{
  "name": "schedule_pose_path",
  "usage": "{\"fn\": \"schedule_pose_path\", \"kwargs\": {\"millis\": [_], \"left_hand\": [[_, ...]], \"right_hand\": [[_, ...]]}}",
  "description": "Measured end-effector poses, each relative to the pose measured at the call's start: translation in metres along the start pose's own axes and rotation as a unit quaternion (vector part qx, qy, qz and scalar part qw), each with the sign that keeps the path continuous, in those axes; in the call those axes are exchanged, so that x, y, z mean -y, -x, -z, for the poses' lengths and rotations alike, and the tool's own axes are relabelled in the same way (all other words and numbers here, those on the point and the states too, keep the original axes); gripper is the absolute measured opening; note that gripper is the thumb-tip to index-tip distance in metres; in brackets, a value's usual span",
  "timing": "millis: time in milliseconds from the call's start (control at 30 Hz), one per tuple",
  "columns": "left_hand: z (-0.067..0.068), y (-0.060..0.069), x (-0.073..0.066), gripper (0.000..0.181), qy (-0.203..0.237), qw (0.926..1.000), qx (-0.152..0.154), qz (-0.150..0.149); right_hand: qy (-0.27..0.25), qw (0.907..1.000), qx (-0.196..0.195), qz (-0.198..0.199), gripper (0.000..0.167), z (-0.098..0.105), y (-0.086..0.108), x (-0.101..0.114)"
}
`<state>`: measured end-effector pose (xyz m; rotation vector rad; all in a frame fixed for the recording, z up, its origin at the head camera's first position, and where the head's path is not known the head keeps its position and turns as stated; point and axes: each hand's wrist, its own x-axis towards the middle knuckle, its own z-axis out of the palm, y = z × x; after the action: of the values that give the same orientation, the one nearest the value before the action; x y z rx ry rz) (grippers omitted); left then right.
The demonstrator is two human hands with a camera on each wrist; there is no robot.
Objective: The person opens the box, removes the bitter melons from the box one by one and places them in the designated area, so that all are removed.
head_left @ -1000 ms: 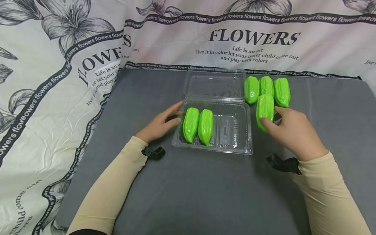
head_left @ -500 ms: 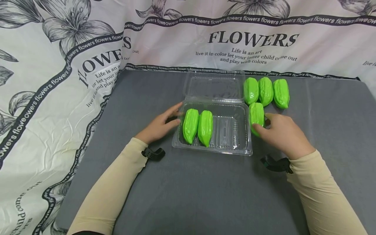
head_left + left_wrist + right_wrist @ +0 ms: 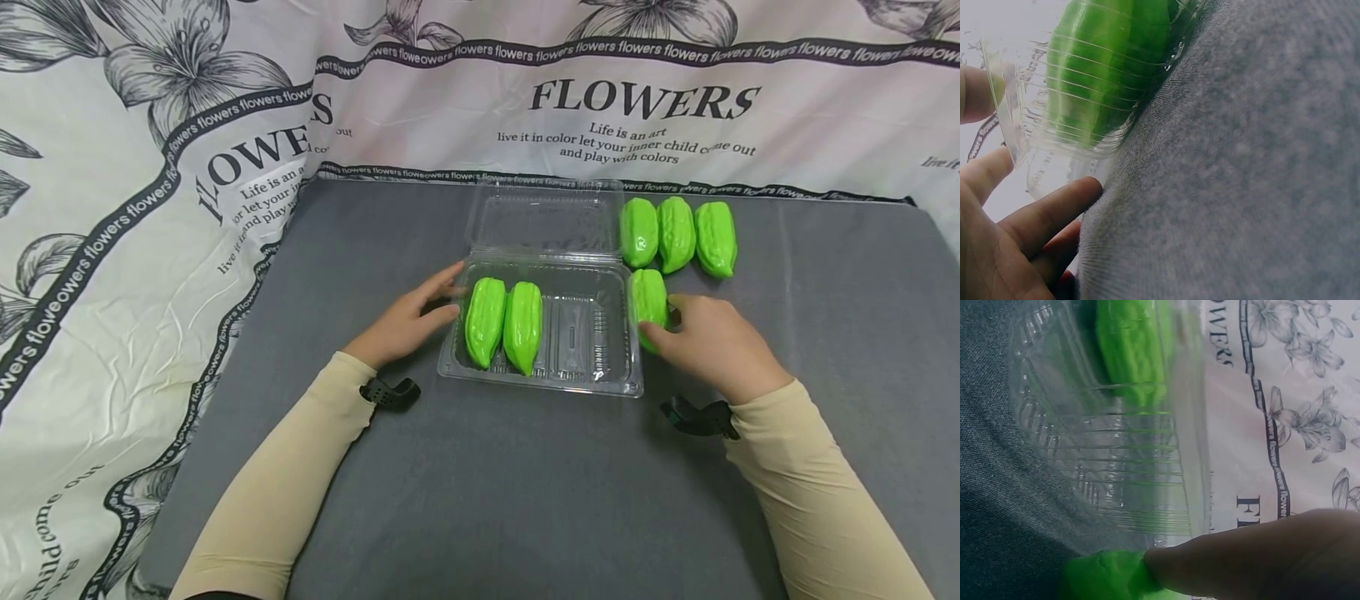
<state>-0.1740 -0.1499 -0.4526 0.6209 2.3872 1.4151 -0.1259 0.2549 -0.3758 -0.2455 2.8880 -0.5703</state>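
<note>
Beside the right wall of an open clear plastic clamshell box (image 3: pixel 592 385), my right hand (image 3: pixel 723 346) grips a shiny green ridged fruit (image 3: pixel 648 296) between thumb and fingers. The right wrist view shows the thumb pressed on the fruit's side; the other fingers are hidden there. Two like fruits, one left (image 3: pixel 486 323) and one right (image 3: pixel 523 327), lie side by side in the left part of the box. My left hand (image 3: pixel 405 323) rests at the box's left side, its fingers extended. In the left wrist view, fingertips touch the clear wall of the box (image 3: pixel 1010 125).
Several more green fruits (image 3: pixel 677 235) lie in a row at the back right, by the box's raised lid (image 3: pixel 547 217). A grey cloth (image 3: pixel 525 500) covers the table. Flower-printed fabric (image 3: pixel 420 108) hangs behind and at the left.
My right hand has drawn a green fruit away from the back group, moving left and slightly nearer, up to the box's right edge. The left hand stays in place.
</note>
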Motion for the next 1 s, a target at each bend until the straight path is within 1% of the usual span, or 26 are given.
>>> {"fn": "schedule_pose_path", "kwargs": {"millis": [333,600,1000], "left_hand": [[-0.0002,0.0025,-0.002,0.066,-0.006,0.9999,0.004,0.007],[0.0,0.001,-0.0027,0.067,-0.01,1.0,0.001,0.001],[-0.0007,0.001,-0.0005,0.066,-0.008,1.0,0.002,0.001]], "right_hand": [[-0.001,1.0,0.002,-0.001,0.035,-0.0066,-0.0026,-0.004],[0.0,1.0,-0.004,0.003,0.034,-0.0083,-0.005,-0.0064],[0.003,1.0,-0.008,0.001,0.035,-0.009,-0.0052,-0.0066]]}}
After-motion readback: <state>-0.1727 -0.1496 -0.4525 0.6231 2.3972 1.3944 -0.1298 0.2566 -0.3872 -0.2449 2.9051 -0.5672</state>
